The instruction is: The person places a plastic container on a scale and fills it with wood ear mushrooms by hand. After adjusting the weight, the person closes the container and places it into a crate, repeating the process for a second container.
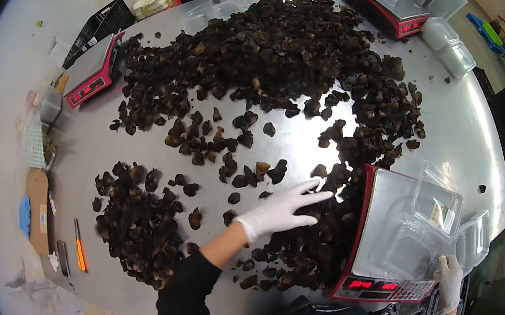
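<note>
My left hand (285,211), in a white glove, reaches over the dark wood ear mushrooms (308,248) at the near middle of the steel table. Its fingers are spread, with nothing between them. On the red scale (361,226) at the near right sits a clear plastic container (409,255), its lid (437,203) raised. My gloved right hand (448,281) is at the container's near right corner, fingers curled closed on its edge. Red digits glow on the scale's display.
A large mushroom heap (248,51) spreads across the far table, and a smaller pile (140,223) lies left. Two more scales, one far left (92,71) and one far right (391,7), stand near the edges. Clear containers (448,48) are stacked at right; an orange-handled tool (79,250) lies left.
</note>
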A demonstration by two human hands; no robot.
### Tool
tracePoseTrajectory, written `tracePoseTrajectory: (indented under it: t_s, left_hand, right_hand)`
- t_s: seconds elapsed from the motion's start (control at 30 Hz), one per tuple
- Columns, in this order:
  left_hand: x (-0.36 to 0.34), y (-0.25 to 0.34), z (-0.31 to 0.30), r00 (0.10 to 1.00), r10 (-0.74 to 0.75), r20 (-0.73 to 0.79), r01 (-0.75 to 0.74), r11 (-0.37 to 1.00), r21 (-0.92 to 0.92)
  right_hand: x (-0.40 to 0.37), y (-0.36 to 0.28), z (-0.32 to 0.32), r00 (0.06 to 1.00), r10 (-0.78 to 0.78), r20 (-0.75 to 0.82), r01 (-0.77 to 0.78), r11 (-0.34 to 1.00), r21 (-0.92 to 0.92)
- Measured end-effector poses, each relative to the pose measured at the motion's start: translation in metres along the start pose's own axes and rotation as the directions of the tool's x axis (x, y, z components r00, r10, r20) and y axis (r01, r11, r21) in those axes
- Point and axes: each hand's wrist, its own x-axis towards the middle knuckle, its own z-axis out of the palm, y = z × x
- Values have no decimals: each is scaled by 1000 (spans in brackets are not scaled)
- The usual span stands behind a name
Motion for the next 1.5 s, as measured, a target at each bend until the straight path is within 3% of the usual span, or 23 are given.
tracePoseTrajectory:
  t_s: [0.03, 0.07, 0.1, 0.13, 0.17, 0.23, 0.27, 0.33, 0.37, 0.47, 0.5, 0.57, 0.63, 0.7, 0.8, 0.9, 1.0, 1.03, 1.1, 1.2, 1.27, 1.37, 1.5]
  left_hand:
    - [-8, 1, -19, 996, 51, -76, -49, 999, 16]
    - [-12, -1, -47, 994, -56, -93, 56, 998, -2]
    - [-22, -27, -60, 937, -111, -332, 85, 992, -94]
    - [-31, -22, -96, 861, -172, -479, 235, 969, 76]
    - [-45, -74, -116, 791, -121, -599, 261, 953, 152]
    - [-74, -141, -118, 444, -73, -893, 752, 573, 327]
    - [-74, -138, -112, 454, -73, -888, 744, 580, 332]
    - [-79, -129, -98, 488, -244, -838, 779, 555, 291]
    - [-80, -132, -91, 516, -229, -826, 687, 686, 239]
    - [-81, -133, -68, 593, -189, -783, 509, 841, 183]
    - [-78, -115, -63, 598, -186, -779, 504, 843, 186]
    - [-62, -53, -49, 636, -189, -748, 322, 946, 34]
    - [-48, -14, -16, 781, -119, -613, 208, 975, 77]
    - [-36, 21, 23, 891, -45, -452, 191, 940, 283]
    - [-23, 40, 74, 935, -145, -324, 290, 838, 462]
    - [-18, 22, 96, 887, -37, -461, 251, 876, 413]
    - [-19, 20, 92, 782, -116, -613, 221, 970, 97]
    - [-18, 23, 85, 762, -212, -612, 213, 974, -72]
    - [-15, 50, 73, 743, -228, -630, 132, 972, -196]
    - [0, 132, 54, 836, -130, -534, -8, 968, -249]
    - [16, 165, 66, 875, 89, -477, -126, 991, -46]
    - [45, 193, 93, 983, 62, -170, -30, 981, 189]
    - [47, 190, 98, 950, 281, -137, -222, 915, 336]
  right_hand:
    - [-2, -6, 2, 1000, 1, -2, -1, 1000, -3]
    - [-6, -16, 5, 999, 27, -20, -27, 999, -24]
    - [-9, -23, 5, 998, 55, -40, -57, 997, -45]
    - [-9, -22, 4, 997, 63, -49, -65, 997, -48]
    - [-9, -16, 2, 999, 38, -37, -41, 997, -72]
    - [-11, -10, 4, 999, 24, -36, -27, 995, -92]
    - [-12, -10, 6, 999, 27, -44, -31, 995, -91]
    - [-17, -19, 8, 999, 18, -44, -20, 998, -61]
    - [-18, -20, 8, 998, 25, -49, -28, 998, -62]
    - [-21, -13, 11, 999, 10, -49, -10, 1000, 1]
    - [-23, -11, 13, 998, 15, -54, -14, 1000, 4]
    - [-27, -9, 15, 998, -9, -70, 17, 993, 115]
    - [-30, -7, 18, 996, -37, -77, 44, 995, 90]
    - [-29, -2, 22, 992, -98, -75, 104, 991, 79]
    - [-32, -6, 29, 995, -67, -75, 77, 988, 136]
    - [-34, -12, 34, 994, -81, -75, 93, 981, 171]
    - [-36, -17, 35, 997, -69, -21, 72, 965, 251]
    - [-36, -18, 35, 997, -70, -24, 73, 964, 257]
    - [-36, -20, 36, 997, -66, -41, 73, 971, 226]
    - [-34, -23, 40, 997, -71, -36, 77, 971, 227]
    - [-33, -24, 45, 998, -67, -22, 70, 965, 252]
    - [-32, -31, 51, 997, -70, 7, 66, 958, 278]
    - [-20, -21, 55, 993, -117, -16, 118, 964, 240]
